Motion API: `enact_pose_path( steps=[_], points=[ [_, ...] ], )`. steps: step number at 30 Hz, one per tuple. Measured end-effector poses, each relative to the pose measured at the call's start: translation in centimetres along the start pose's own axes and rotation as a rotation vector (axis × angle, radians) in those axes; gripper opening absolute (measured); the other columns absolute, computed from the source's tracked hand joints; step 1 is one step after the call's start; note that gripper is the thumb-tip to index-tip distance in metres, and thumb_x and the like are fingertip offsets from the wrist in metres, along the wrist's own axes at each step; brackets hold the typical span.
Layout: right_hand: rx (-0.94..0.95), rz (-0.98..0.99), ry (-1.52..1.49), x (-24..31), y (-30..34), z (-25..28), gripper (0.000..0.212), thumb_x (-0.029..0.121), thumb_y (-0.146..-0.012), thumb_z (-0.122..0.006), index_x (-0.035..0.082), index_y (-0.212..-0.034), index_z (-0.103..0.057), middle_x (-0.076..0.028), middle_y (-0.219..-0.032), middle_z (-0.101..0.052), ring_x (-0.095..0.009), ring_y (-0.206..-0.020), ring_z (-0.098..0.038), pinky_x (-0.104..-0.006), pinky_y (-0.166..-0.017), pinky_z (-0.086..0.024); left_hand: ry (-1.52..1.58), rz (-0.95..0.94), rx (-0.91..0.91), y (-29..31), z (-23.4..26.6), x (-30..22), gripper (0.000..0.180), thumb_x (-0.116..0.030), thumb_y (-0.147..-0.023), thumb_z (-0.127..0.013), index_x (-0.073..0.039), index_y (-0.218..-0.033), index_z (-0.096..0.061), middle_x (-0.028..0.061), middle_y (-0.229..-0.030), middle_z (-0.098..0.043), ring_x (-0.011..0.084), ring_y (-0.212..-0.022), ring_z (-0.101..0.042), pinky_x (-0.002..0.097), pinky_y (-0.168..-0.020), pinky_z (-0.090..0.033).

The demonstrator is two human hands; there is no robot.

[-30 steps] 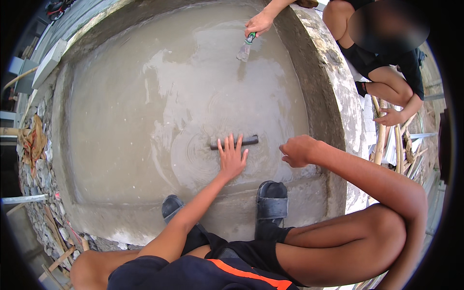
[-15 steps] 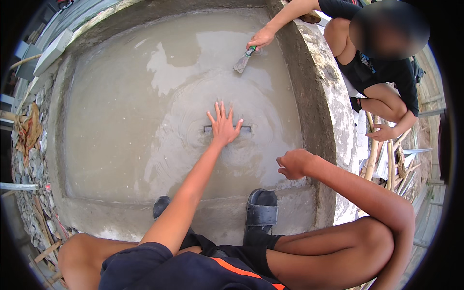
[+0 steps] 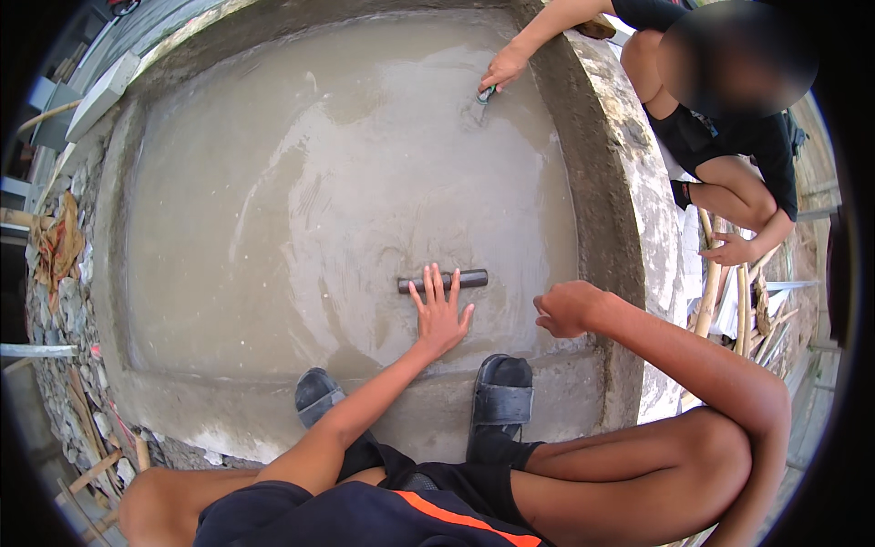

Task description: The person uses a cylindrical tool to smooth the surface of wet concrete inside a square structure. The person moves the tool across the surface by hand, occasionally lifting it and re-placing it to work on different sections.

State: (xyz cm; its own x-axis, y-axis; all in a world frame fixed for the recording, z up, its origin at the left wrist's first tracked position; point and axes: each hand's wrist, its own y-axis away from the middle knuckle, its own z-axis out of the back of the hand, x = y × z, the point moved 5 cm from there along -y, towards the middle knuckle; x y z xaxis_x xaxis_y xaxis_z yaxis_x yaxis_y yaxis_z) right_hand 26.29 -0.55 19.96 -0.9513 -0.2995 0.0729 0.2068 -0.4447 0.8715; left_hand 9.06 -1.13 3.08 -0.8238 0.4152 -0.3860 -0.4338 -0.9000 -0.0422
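A dark, tube-like bar (image 3: 470, 279) lies partly above the murky grey liquid (image 3: 228, 201) in a shallow concrete basin. My left hand (image 3: 443, 325) is spread flat, its fingertips laid across the bar's middle, not wrapped around it. To the right, my right hand (image 3: 569, 310) hangs over the basin's edge with its fingers curled in; nothing shows in it. A co-worker's hand (image 3: 504, 67) at the far right side grips a putty knife (image 3: 484, 98) whose blade dips into the liquid.
A raised concrete wall (image 3: 629, 173) bounds the basin on the right, where the co-worker squats. My sandals (image 3: 503, 390) stand on the near ledge (image 3: 419, 424). Rubble (image 3: 66, 324) and a brown cloth (image 3: 56, 242) lie at the left. Bamboo poles (image 3: 708, 296) lie beyond the wall.
My left hand has drawn back toward me, and the bar is nearer and shows more above the liquid. The co-worker's putty knife has moved slightly right and its blade has dipped in.
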Motion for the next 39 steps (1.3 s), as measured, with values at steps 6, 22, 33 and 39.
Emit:
enact_pose_path(
  steps=[6,22,33,39],
  points=[
    [-0.018,-0.001,-0.026,0.4,-0.6,0.4,0.034,0.031,-0.089,-0.051,0.003,-0.105,-0.062,-0.017,-0.099,-0.065,-0.033,-0.095,-0.063,-0.0439,-0.079,-0.051,0.024,-0.043,-0.076,-4.5,0.3,2.0,0.068,-0.042,-0.091,-0.046,-0.004,-0.144,-0.028,0.0268,-0.149,-0.014,0.0399,-0.14,-0.01,0.0656,-0.105,-0.002],
    [-0.025,-0.001,0.0,0.2,0.2,0.4,0.033,0.032,-0.089,-0.051,0.004,-0.104,-0.062,-0.016,-0.1,-0.065,-0.033,-0.096,-0.062,-0.0439,-0.079,-0.051,-0.049,0.068,-0.064,-11.4,0.3,4.5,0.067,-0.049,-0.092,-0.039,-0.009,-0.145,-0.027,0.0235,-0.151,-0.013,0.0413,-0.14,-0.005,0.0638,-0.107,-0.006],
    [-0.019,-0.011,-0.022,-0.5,-0.2,-0.7,0.034,0.032,-0.089,-0.051,0.003,-0.102,-0.062,-0.017,-0.097,-0.065,-0.034,-0.094,-0.063,-0.0444,-0.078,-0.051,-0.016,-0.019,-0.066,-1.8,0.5,0.5,0.064,-0.041,-0.091,-0.045,-0.009,-0.144,-0.031,0.0274,-0.145,-0.024,0.0422,-0.137,-0.016,0.0615,-0.107,-0.012],
    [-0.049,0.011,-0.015,0.6,-0.3,0.4,0.033,0.031,-0.089,-0.051,0.003,-0.101,-0.062,-0.018,-0.095,-0.066,-0.034,-0.093,-0.063,-0.0444,-0.077,-0.051,0.111,0.033,-0.038,-7.2,0.6,2.6,0.062,-0.044,-0.092,-0.043,-0.007,-0.141,-0.035,0.0269,-0.143,-0.029,0.041,-0.137,-0.018,0.0615,-0.106,-0.009]
  ],
)
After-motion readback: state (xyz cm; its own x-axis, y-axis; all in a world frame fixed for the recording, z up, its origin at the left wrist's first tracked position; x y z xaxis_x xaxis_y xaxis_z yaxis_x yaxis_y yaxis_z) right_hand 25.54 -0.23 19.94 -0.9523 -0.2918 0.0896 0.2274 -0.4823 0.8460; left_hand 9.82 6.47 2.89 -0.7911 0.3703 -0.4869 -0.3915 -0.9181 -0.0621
